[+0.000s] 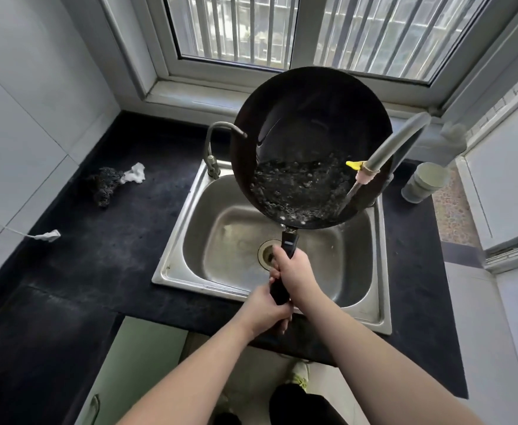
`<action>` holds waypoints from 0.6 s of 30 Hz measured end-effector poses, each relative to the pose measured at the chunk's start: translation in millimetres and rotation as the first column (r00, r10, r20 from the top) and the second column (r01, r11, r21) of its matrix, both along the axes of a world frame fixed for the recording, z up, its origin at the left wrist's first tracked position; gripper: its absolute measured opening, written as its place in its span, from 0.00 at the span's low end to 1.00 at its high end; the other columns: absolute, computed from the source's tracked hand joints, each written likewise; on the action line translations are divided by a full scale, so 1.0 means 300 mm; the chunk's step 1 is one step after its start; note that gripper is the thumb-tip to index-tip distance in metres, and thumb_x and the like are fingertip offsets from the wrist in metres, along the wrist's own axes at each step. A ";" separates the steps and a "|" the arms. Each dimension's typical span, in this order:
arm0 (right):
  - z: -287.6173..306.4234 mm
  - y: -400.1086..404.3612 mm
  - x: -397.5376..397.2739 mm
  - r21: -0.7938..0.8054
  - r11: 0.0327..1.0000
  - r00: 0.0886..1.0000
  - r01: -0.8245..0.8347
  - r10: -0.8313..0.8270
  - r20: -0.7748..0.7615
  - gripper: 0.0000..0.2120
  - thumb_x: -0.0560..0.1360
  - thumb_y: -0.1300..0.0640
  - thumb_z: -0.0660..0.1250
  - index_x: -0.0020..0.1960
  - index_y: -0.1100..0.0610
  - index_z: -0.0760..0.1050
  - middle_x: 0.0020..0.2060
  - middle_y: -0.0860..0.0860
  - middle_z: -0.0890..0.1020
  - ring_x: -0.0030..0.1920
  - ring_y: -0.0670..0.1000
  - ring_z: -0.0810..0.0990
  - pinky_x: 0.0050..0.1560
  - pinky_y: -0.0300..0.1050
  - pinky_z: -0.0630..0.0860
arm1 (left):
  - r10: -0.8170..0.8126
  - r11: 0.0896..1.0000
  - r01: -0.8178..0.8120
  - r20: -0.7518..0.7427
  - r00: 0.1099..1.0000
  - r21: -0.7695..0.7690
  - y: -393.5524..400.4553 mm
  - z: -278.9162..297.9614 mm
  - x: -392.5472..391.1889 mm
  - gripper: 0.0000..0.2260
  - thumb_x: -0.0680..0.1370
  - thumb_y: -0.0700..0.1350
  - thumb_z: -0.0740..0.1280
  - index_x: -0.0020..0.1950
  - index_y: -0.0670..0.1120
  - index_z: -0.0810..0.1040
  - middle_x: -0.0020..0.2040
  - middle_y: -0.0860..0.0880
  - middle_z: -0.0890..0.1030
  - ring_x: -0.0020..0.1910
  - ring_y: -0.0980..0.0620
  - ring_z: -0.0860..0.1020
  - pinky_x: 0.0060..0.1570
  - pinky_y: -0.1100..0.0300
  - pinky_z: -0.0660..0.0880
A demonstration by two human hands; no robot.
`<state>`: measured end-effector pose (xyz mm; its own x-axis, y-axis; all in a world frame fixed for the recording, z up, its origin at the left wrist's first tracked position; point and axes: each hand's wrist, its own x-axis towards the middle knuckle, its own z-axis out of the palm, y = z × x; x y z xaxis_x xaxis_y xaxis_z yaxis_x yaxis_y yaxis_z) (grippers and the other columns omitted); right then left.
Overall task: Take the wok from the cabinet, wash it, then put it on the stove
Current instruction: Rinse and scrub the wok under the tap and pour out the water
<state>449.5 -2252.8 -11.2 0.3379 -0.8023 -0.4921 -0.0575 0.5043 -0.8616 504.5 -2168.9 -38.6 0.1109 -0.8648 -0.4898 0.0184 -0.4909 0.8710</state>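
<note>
- While both hands grip one handle, the wok hangs tilted over the sink, its far rim raised toward the window and its open face turned to the camera.
- The right hand is closed around the upper part of the black handle, forearm reaching in from the lower right.
- The left hand is wrapped shut around the handle's lower end, just below the right hand, forearm coming from the lower left.
- Bubbly water pools in the wok's lower part, near the handle joint.
- A grey faucet with a yellow clip crosses in front of the wok's right side; whether it touches the rim cannot be told.
- A thinner curved tap stands just beside the wok's left edge, at the sink's back left corner.
- The steel basin lies open below the wok, its drain partly behind the right hand.
- To the left the dark table is wide, carrying a steel-wool scrubber with a white scrap, well apart from the sink.
- To the right the table is narrow, with a pale container near the sink rim.
- The handle's middle is hidden by fingers.
- A white item at the left border is cut off and unclear.
</note>
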 end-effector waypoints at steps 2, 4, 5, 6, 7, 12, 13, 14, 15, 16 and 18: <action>-0.008 -0.002 -0.005 -0.001 1.000 1.000 0.013 -0.013 -0.013 0.14 0.77 0.61 0.61 0.33 0.56 0.64 0.24 0.51 0.65 0.22 0.49 0.65 0.26 0.43 0.68 | -0.004 1.000 0.004 -0.004 1.000 -0.002 -0.003 -0.003 -0.003 0.06 0.71 0.31 0.64 0.42 0.41 0.71 0.27 0.41 0.75 0.20 0.48 0.73 0.25 0.60 0.71; -0.013 -0.002 -0.010 -0.006 1.000 0.999 0.022 -0.023 -0.035 0.13 0.77 0.60 0.61 0.33 0.56 0.64 0.24 0.51 0.66 0.22 0.49 0.65 0.27 0.44 0.68 | -0.010 1.000 0.010 -0.021 1.000 -0.003 -0.006 -0.013 -0.005 0.07 0.70 0.31 0.65 0.42 0.41 0.71 0.28 0.40 0.75 0.21 0.47 0.73 0.26 0.59 0.71; -0.016 -0.002 -0.012 -0.013 1.000 0.998 0.026 -0.027 -0.049 0.14 0.77 0.60 0.61 0.33 0.56 0.64 0.24 0.51 0.66 0.22 0.49 0.65 0.27 0.44 0.68 | -0.017 1.000 0.017 -0.023 1.000 -0.006 -0.007 -0.019 -0.005 0.07 0.70 0.32 0.66 0.42 0.41 0.72 0.29 0.39 0.75 0.21 0.46 0.74 0.27 0.58 0.72; -0.019 -0.002 -0.015 -0.019 0.999 0.998 0.027 -0.028 -0.064 0.15 0.77 0.60 0.61 0.32 0.57 0.63 0.23 0.51 0.65 0.22 0.49 0.65 0.27 0.44 0.68 | -0.025 1.000 0.025 -0.019 1.000 -0.011 -0.008 -0.025 -0.005 0.06 0.69 0.33 0.66 0.42 0.41 0.72 0.29 0.39 0.76 0.21 0.46 0.74 0.28 0.57 0.72; -0.022 -0.001 -0.018 -0.024 0.999 0.996 0.029 -0.030 -0.078 0.16 0.77 0.60 0.61 0.31 0.57 0.63 0.22 0.51 0.65 0.22 0.50 0.65 0.27 0.44 0.68 | -0.035 0.999 0.035 -0.017 0.999 -0.013 -0.008 -0.027 -0.007 0.06 0.68 0.33 0.66 0.42 0.40 0.72 0.29 0.38 0.76 0.22 0.46 0.74 0.29 0.56 0.72; -0.030 0.005 -0.033 -0.034 0.998 0.992 0.045 -0.049 -0.120 0.12 0.77 0.59 0.61 0.36 0.59 0.63 0.21 0.52 0.66 0.22 0.50 0.65 0.25 0.42 0.68 | -0.047 0.999 0.047 -0.054 0.997 -0.012 -0.001 -0.033 -0.026 0.05 0.69 0.34 0.66 0.43 0.39 0.74 0.28 0.40 0.76 0.23 0.45 0.74 0.29 0.57 0.72; -0.028 0.005 -0.036 -0.043 0.998 0.990 0.045 -0.051 -0.129 0.12 0.77 0.59 0.61 0.36 0.59 0.64 0.22 0.52 0.66 0.22 0.50 0.65 0.25 0.42 0.68 | -0.046 0.999 0.046 -0.054 0.997 -0.013 -0.002 -0.033 -0.029 0.05 0.68 0.34 0.66 0.43 0.39 0.74 0.28 0.40 0.76 0.23 0.45 0.74 0.29 0.56 0.72; -0.025 0.003 -0.036 -0.053 0.998 0.989 0.044 -0.051 -0.136 0.13 0.77 0.60 0.61 0.35 0.59 0.64 0.22 0.52 0.66 0.22 0.50 0.65 0.25 0.41 0.68 | -0.045 0.999 0.044 -0.055 0.997 -0.016 -0.004 -0.032 -0.031 0.05 0.68 0.34 0.66 0.42 0.39 0.74 0.28 0.40 0.76 0.22 0.45 0.74 0.29 0.56 0.72; -0.023 0.002 -0.037 -0.059 0.997 0.988 0.043 -0.051 -0.142 0.13 0.77 0.60 0.61 0.35 0.59 0.63 0.23 0.52 0.66 0.22 0.49 0.65 0.25 0.41 0.67 | -0.045 0.999 0.044 -0.054 0.998 -0.017 -0.006 -0.027 -0.033 0.04 0.68 0.33 0.65 0.41 0.39 0.73 0.28 0.39 0.76 0.22 0.45 0.74 0.29 0.56 0.72; -0.021 -0.001 -0.036 -0.060 0.997 0.988 0.044 -0.052 -0.146 0.13 0.77 0.60 0.61 0.35 0.58 0.63 0.23 0.52 0.66 0.22 0.49 0.65 0.25 0.41 0.67 | -0.047 0.999 0.046 -0.052 0.998 -0.018 -0.008 -0.023 -0.034 0.04 0.68 0.32 0.64 0.41 0.39 0.73 0.29 0.39 0.76 0.21 0.46 0.74 0.29 0.57 0.72; -0.024 -0.006 -0.034 -0.058 0.997 0.987 0.050 -0.058 -0.152 0.13 0.77 0.60 0.60 0.34 0.58 0.64 0.24 0.52 0.66 0.22 0.50 0.66 0.26 0.43 0.68 | -0.045 0.999 0.044 -0.057 0.997 -0.019 -0.012 -0.014 -0.036 0.05 0.69 0.30 0.63 0.39 0.39 0.73 0.29 0.39 0.76 0.21 0.47 0.73 0.28 0.59 0.71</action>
<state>439.2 -2254.4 -18.4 0.2174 -0.8441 -0.4901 -0.1647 0.4632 -0.8708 493.6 -2172.4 -42.7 0.0442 -0.8770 -0.4784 0.0477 -0.4765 0.8779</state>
